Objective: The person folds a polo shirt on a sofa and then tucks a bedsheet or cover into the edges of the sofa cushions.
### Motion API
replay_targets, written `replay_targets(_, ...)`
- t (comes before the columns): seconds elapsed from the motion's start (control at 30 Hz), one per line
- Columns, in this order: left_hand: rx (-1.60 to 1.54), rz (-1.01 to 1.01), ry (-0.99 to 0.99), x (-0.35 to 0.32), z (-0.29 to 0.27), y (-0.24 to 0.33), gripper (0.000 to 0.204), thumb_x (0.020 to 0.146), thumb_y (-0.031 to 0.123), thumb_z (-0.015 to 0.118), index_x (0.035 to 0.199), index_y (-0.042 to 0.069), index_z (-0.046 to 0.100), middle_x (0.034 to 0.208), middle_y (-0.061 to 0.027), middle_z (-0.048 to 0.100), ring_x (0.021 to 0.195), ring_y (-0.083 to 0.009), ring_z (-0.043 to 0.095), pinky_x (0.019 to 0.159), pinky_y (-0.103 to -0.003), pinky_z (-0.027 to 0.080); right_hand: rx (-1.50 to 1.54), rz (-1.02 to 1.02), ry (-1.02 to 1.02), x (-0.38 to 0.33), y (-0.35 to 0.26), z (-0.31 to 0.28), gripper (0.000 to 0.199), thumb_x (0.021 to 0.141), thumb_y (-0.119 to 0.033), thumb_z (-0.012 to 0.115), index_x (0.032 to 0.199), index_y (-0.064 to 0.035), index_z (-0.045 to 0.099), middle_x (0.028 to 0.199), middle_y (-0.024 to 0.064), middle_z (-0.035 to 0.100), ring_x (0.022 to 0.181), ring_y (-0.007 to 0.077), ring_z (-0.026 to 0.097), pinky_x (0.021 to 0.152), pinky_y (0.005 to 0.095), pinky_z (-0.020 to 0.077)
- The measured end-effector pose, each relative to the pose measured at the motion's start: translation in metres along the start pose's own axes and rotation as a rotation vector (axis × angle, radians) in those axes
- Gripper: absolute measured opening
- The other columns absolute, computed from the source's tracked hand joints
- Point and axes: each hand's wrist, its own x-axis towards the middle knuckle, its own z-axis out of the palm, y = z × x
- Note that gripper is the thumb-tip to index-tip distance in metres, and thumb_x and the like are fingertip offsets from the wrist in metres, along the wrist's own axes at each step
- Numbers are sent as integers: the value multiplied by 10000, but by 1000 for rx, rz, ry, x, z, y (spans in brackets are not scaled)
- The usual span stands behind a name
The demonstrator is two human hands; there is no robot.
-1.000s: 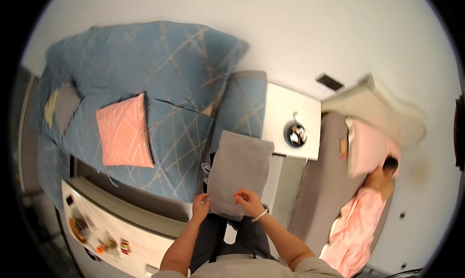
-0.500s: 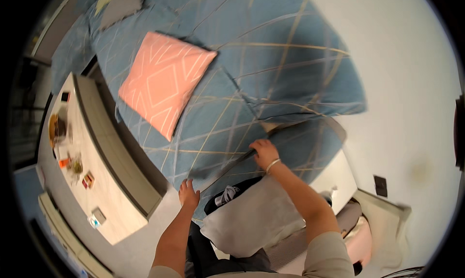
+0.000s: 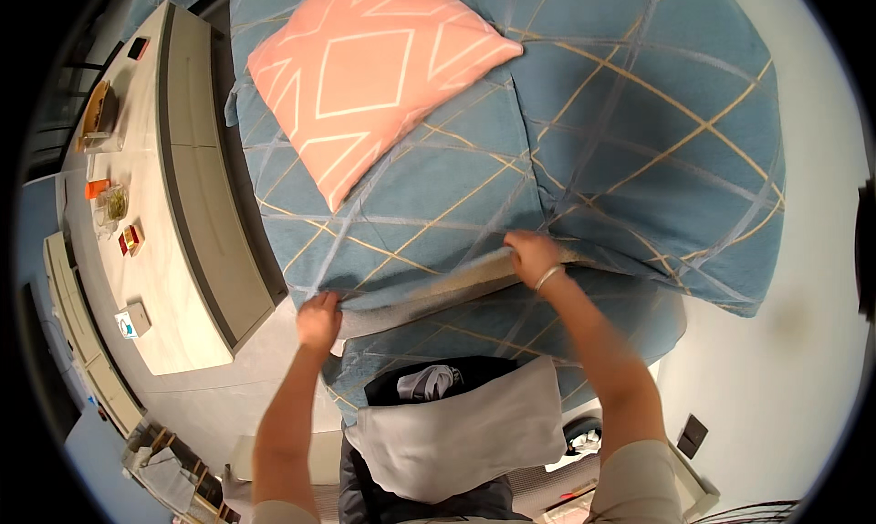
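A blue sofa cover [image 3: 411, 241] with crossing yellow and grey lines lies over the sofa. My left hand [image 3: 319, 321] grips its near edge at the left corner, fingers closed on the fabric. Further right, my right hand [image 3: 534, 258] pinches the same edge. Between the two hands the edge is raised, and a pale underside shows along it. Beyond them a pink cushion [image 3: 360, 77] with white line patterns rests on the cover. Nearer to me, an armrest [image 3: 465, 328] in the same blue pattern stands with a grey cloth [image 3: 461, 433] and a black garment [image 3: 379, 387] draped over it.
To the left, a long pale-topped table [image 3: 173, 296] holds a basket [image 3: 99, 114], a glass jar [image 3: 113, 203] and small boxes. A white wall [image 3: 803, 378] with a dark socket plate [image 3: 693, 435] runs along the right. A rack with cloths [image 3: 169, 478] stands at lower left.
My left hand has gone from open fingers to gripping the cover's edge. The edge is now lifted between both hands, and the view has shifted so the cushion looks closer.
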Motion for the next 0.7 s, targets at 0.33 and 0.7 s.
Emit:
replay_targets(0.33, 12, 96, 874, 106, -186, 45, 434, 705, 10, 650, 1116, 61, 521, 1127, -125, 551, 1025, -319, 514, 837, -427, 399, -42, -364, 1163, 110, -120, -196, 378, 672, -37, 638, 1041, -107, 592, 1012, 121, 597, 919, 337, 561, 813, 428, 446)
replay_targets(0.7, -49, 56, -135, 55, 43, 104, 835, 620, 291, 781, 1305, 69, 360, 1175, -91, 468, 1054, -265, 461, 928, -395, 330, -474, 108, 160, -22, 37, 15, 477, 702, -124, 676, 1157, -137, 534, 1117, 95, 532, 1084, 277, 485, 895, 440, 396)
